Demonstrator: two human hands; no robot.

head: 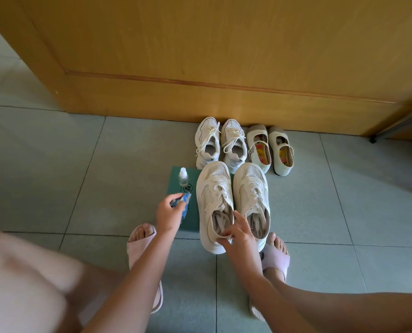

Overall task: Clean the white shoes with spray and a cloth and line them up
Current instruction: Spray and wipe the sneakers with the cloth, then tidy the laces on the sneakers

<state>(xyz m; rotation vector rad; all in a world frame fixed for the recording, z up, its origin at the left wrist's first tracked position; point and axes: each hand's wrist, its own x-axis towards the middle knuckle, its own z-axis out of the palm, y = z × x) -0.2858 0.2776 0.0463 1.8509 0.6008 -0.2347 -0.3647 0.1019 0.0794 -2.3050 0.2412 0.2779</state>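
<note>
- Left hand (169,212): clenched round a blue cloth (185,200), hovering over the green sheet (176,181).
- Right hand (236,236): at the heel end of the cloth-side mesh sneaker (212,195). Thumb looks hooked over the heel collar with the fingers spread above the opening. Probably a light grasp; the angle makes it hard to be sure.
- Other mesh sneaker (251,188) sits just beside it, parallel, and the sides look close to touching.
- Key geometry: both mesh sneakers have their long axis running straight away from the person, toes toward the door (200,56) and heels near the feet. The cloth hand is just to the outer side of the held sneaker, so a short sideways reach puts cloth on its upper.
- Spray bottle (183,176) stands upright on the green sheet, ahead of the left hand and nearer to it than to the right.
- Laced sneakers (207,140) and strap flats (281,152) are already in a row against the door.
- Judgement: the mesh pair is the one in hand, and lining it up is not yet done.
</note>
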